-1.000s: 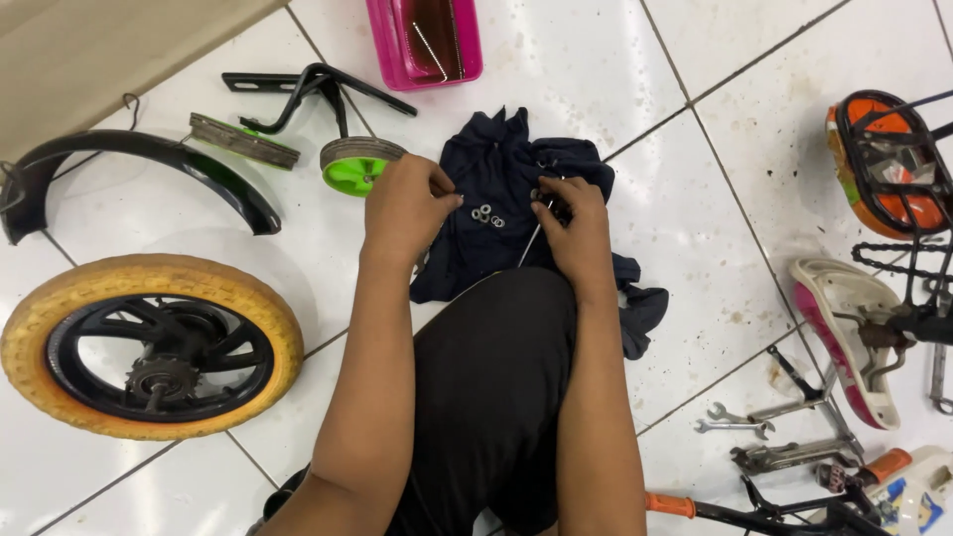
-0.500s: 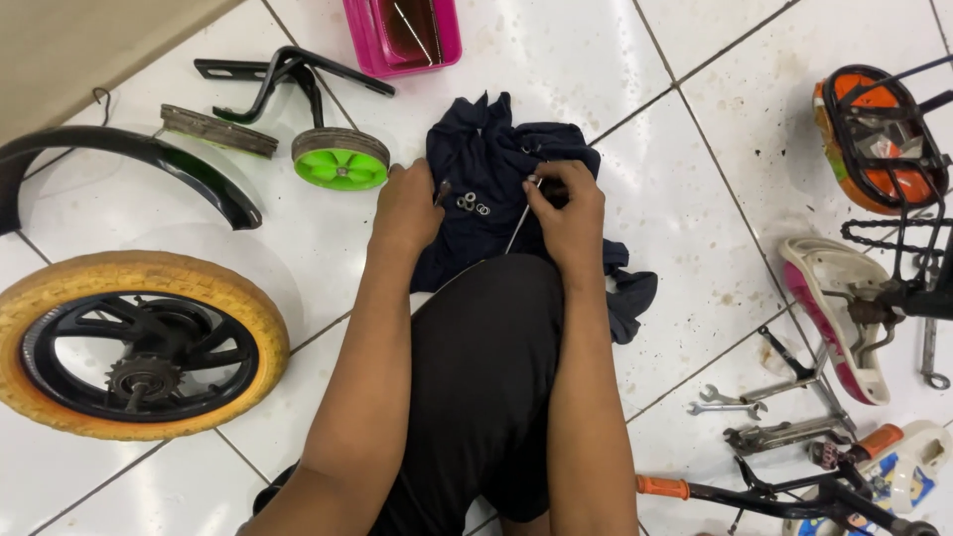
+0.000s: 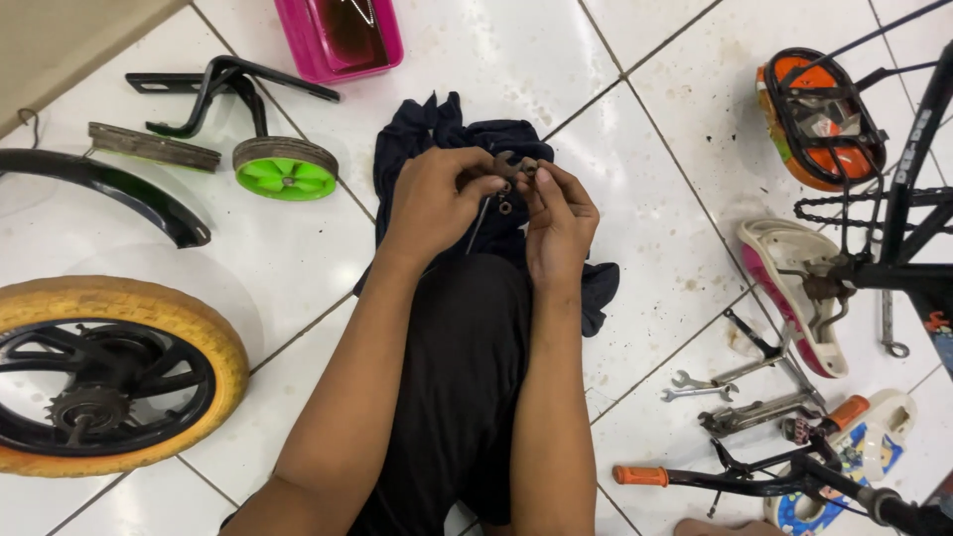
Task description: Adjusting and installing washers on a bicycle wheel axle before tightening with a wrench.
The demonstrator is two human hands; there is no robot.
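My left hand [image 3: 434, 199] and my right hand [image 3: 559, 213] meet above a dark blue cloth [image 3: 467, 149] spread on the white tiled floor. Between their fingertips they pinch a small rusty metal part [image 3: 516, 169], a nut or fitting on a thin axle rod [image 3: 481, 220] that slants down towards my knee. Another small ring-shaped piece hangs just below the fingers. My leg in black trousers [image 3: 452, 387] lies under both forearms.
A yellow-tyred bicycle wheel [image 3: 109, 372] lies at the left, with a black mudguard [image 3: 109, 189] and a green training wheel on its bracket [image 3: 283, 169] beyond. A pink box [image 3: 342, 40] sits at the top. Right: saddle [image 3: 789, 288], orange basket [image 3: 819, 119], black frame, spanners [image 3: 700, 387], handlebar [image 3: 715, 479].
Both hands have lifted off the cloth and come together, now holding the small metal part and rod up between the fingertips. The view has shifted slightly downward.
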